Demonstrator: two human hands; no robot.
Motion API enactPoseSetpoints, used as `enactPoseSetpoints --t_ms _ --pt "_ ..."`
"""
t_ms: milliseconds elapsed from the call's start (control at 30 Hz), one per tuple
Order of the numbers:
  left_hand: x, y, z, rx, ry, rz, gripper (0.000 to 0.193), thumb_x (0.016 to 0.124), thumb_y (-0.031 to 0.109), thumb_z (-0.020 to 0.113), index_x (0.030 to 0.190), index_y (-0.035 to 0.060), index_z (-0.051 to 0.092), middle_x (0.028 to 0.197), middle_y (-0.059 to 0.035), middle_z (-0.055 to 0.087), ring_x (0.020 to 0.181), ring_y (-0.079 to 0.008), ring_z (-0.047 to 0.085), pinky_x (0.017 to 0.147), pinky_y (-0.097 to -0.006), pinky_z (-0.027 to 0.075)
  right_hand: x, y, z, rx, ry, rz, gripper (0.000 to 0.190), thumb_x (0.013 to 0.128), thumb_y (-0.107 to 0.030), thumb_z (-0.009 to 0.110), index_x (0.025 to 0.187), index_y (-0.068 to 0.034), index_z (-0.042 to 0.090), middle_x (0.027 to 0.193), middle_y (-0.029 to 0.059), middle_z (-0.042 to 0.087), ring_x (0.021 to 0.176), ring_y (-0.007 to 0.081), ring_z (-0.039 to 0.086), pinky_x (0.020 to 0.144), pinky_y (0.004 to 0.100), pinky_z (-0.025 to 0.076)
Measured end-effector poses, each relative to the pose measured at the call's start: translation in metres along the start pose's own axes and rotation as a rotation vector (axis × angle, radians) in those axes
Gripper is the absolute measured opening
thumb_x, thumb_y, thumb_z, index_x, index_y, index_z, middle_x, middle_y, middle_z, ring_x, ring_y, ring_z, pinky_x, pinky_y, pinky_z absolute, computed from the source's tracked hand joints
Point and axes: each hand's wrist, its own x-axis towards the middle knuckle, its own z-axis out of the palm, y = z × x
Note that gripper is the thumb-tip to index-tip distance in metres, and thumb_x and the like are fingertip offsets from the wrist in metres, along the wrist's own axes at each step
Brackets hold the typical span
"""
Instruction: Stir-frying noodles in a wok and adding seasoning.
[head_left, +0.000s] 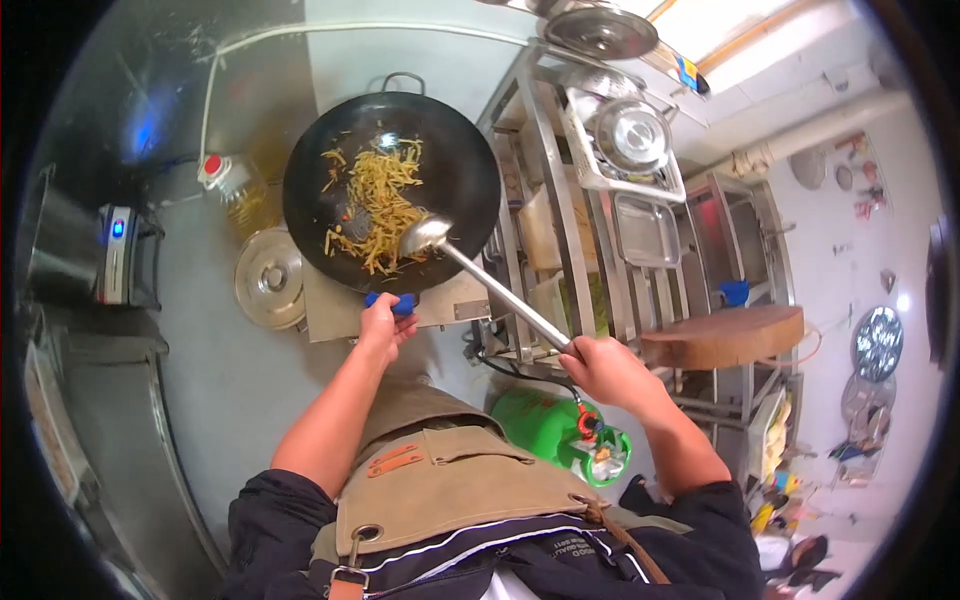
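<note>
A large black wok (457, 150) sits on a metal stove stand (330, 315). My left hand (382, 326) grips its near handle through a folded blue cloth (401, 303). In my right hand (611, 375) is the grey handle of a long metal ladle (499, 289). The ladle's bowl rests down in the wok, against the right side of the food. Yellowish shredded strips (382, 176), apparently potato, with small red bits lie spread over the wok's middle and left. A second metal loop handle (405, 77) stands at the far rim.
Left of the stove are a metal pot lid (270, 277) and a large oil bottle (240, 195) with a red cap. A metal rack (559, 187) stands close at right, beside a thick round wooden chopping block (724, 337). A green gas cylinder (532, 420) with a hose stands near my legs.
</note>
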Motion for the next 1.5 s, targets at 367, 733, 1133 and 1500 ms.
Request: enactPoseSetpoints --t_ms 367,733,1133,1500 --pt "-0.027 0.009 -0.023 0.272 -0.068 -0.080 0.072 0.080 0.061 0.060 0.114 -0.0018 0.051 0.107 -0.0147 0.062 0.095 -0.0250 0.060 0.079 -0.0392 0.049 0.082 -0.013 0.148 0.429 0.297 -0.072 0.032 0.089 -0.027 0.053 0.085 0.002 0.066 0.083 0.0263 0.065 0.081 0.0414 0.065 0.076 0.0492 0.051" --pt "-0.092 -0.061 -0.140 0.759 0.165 -0.039 0.041 0.090 0.031 0.056 0.115 -0.0011 0.055 0.100 -0.0137 0.065 0.079 -0.0210 0.062 0.065 -0.0342 0.051 0.088 0.006 0.180 1.234 -0.069 -0.043 0.046 0.092 -0.035 0.052 0.070 0.005 0.058 0.058 0.0166 0.059 0.049 0.0274 0.062 0.045 0.0400 0.050" --pt "-0.082 -0.094 -0.274 1.727 -0.055 -0.264 0.082 0.092 0.059 0.040 0.134 -0.0108 0.041 0.139 -0.0263 0.043 0.132 -0.0310 0.040 0.109 -0.0367 0.031 -0.014 0.072 0.483 0.846 -0.268 0.601 0.103 0.073 -0.058 0.066 0.143 0.006 0.026 0.133 0.0314 0.046 0.121 0.0409 0.050 0.100 0.0455 0.042" --pt "0.047 -0.066 -0.410 1.420 0.236 -0.087 0.075 0.090 0.047 0.059 0.146 0.0054 0.030 0.128 -0.0174 0.053 0.110 -0.0287 0.056 0.081 -0.0382 0.051 0.261 0.156 0.595 1.485 0.478 1.217 0.088 0.078 -0.059 0.062 0.128 0.011 0.046 0.125 0.0260 0.055 0.107 0.0395 0.059 0.090 0.0474 0.047"
